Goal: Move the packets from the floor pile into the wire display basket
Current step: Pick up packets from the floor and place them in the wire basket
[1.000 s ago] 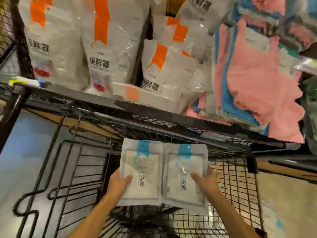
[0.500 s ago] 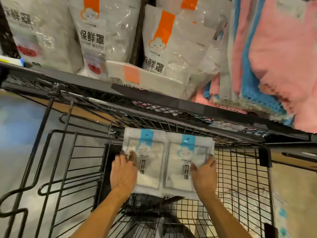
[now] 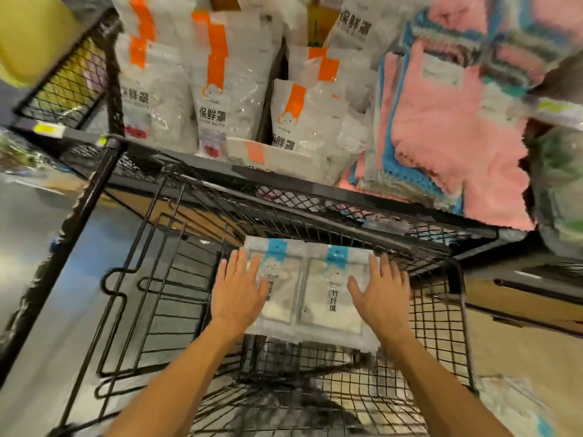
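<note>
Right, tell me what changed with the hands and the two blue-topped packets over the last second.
Both hands let go: the left hand and right hand, which gripped the packets' lower corners a second ago, now lie open with straight fingers, flat over the left packet and right packet. The packets stayed side by side, upright at the back of the wire basket.

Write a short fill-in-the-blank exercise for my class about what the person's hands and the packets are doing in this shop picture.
1. The two packets in the wire basket have ____ tops.
2. The left hand lies on the packets with its fingers ____.
3. The bags on the shelf above carry ____ stripes.
4. The right hand holds ____.

Missing words: blue; straight; orange; nothing
</note>
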`<action>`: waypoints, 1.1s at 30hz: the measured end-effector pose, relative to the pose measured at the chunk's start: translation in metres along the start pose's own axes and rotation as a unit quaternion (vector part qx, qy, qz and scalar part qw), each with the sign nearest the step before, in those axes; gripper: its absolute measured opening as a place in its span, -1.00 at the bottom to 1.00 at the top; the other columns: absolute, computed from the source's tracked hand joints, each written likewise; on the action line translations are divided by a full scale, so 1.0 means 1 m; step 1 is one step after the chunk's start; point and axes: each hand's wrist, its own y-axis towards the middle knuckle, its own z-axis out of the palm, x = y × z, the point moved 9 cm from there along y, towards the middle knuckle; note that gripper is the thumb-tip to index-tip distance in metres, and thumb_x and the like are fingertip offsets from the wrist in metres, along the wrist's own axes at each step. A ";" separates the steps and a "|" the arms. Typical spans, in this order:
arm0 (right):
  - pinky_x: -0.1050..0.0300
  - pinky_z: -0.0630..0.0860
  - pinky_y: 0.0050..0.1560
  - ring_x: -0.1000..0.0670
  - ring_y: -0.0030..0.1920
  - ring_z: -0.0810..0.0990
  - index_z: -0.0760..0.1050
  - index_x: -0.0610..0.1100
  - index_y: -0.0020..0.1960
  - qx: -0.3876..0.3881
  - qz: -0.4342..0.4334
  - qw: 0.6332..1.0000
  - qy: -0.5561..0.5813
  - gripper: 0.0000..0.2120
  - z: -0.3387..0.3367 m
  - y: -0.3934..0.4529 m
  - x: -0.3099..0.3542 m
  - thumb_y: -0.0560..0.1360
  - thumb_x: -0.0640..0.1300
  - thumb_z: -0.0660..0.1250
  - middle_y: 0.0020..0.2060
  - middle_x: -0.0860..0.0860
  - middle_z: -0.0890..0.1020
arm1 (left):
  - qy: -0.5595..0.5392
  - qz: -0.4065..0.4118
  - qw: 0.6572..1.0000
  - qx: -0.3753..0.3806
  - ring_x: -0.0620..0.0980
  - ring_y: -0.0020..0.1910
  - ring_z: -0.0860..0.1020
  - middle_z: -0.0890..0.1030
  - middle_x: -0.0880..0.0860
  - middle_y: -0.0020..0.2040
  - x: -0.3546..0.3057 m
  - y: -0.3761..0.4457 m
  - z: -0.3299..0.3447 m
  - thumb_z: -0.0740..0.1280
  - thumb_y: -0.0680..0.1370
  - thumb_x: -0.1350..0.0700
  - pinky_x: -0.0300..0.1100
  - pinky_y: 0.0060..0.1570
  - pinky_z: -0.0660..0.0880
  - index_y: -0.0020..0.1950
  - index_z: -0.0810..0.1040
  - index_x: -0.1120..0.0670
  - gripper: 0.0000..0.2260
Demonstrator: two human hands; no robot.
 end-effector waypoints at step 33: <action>-0.11 0.25 0.53 -0.10 0.53 0.34 0.32 -0.03 0.57 -0.221 0.260 0.931 0.130 -0.33 -0.164 -0.415 -0.180 0.60 0.32 0.20 0.54 -0.04 0.41 | -0.025 0.359 0.927 -0.101 0.03 0.65 0.06 0.11 0.03 0.67 -0.175 -0.261 -0.161 -0.06 0.69 -0.25 0.01 0.62 -0.01 0.68 0.08 -0.05 -0.42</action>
